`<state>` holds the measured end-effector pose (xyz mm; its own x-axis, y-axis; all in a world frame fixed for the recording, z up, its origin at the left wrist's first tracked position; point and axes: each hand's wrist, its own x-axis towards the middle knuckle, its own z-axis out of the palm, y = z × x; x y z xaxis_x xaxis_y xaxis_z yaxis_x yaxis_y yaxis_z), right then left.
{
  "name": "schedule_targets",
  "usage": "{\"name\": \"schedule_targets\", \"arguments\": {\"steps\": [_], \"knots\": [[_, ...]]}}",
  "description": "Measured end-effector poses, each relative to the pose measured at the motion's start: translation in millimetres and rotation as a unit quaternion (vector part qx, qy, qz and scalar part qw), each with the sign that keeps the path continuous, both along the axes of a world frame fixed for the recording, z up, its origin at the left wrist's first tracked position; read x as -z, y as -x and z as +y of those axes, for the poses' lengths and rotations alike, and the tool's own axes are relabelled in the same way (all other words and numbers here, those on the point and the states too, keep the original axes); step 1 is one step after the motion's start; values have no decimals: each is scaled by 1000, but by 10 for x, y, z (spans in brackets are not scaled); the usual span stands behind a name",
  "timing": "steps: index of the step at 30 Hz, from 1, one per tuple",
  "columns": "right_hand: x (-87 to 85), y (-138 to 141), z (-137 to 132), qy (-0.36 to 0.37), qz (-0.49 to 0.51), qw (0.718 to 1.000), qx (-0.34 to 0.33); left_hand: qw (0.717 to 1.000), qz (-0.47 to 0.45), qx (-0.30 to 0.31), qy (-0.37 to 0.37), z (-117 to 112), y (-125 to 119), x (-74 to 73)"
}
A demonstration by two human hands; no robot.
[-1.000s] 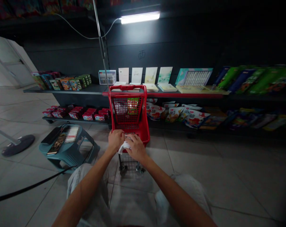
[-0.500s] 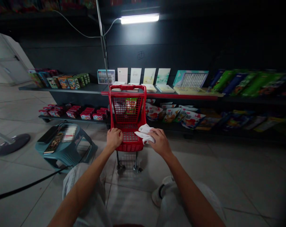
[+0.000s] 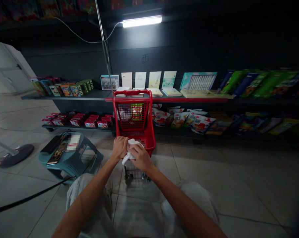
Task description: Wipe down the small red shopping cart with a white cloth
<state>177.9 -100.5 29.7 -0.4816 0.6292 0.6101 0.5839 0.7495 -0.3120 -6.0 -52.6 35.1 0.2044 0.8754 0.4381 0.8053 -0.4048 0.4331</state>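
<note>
left hand [image 3: 119, 147]: grip curled shut over the near rim of the red cart [image 3: 151, 135], fingers folded down on the edge.
right hand [image 3: 140, 158]: grip closed round the white cloth [image 3: 132, 143], pressing it to the same rim, just beside the left hand.
white cloth: bunched between both hands, one end hanging below the rim.
red cart: upright on the tiled floor [image 3: 201, 172], in front of the dark shelves [image 3: 85, 96] of packets.
teal stool [image 3: 75, 162]: left of the cart, phones lying on it.

Both bare arms reach forward and converge at centre. The left hand [image 3: 119, 147] sits knuckles-up, fingers curled closed. Just beside it, touching, the right hand [image 3: 141, 157] lies palm down, fingers bent in a grip. Both wrists are nearly straight.
</note>
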Motion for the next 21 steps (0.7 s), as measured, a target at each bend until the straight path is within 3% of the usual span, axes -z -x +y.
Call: {"name": "schedule_targets", "arguments": {"steps": [4, 7, 10, 14, 21], "knots": [[77, 261, -22, -6, 9, 1000, -1, 999, -26, 25, 30, 35, 67, -22], [82, 218, -18, -17, -19, 999, -19, 998, 1, 53, 40, 35, 122, -63], [90, -16, 4, -37, -59, 997, -20, 995, 28, 94, 33, -8, 173, -103], [137, -470, 37, -39, -48, 997, 42, 985, 58, 160, 19, -94, 208, -107], [118, -950, -22, -20, 1, 990, 139, 979, 97, 178, 5, -102, 181, -49]]}}
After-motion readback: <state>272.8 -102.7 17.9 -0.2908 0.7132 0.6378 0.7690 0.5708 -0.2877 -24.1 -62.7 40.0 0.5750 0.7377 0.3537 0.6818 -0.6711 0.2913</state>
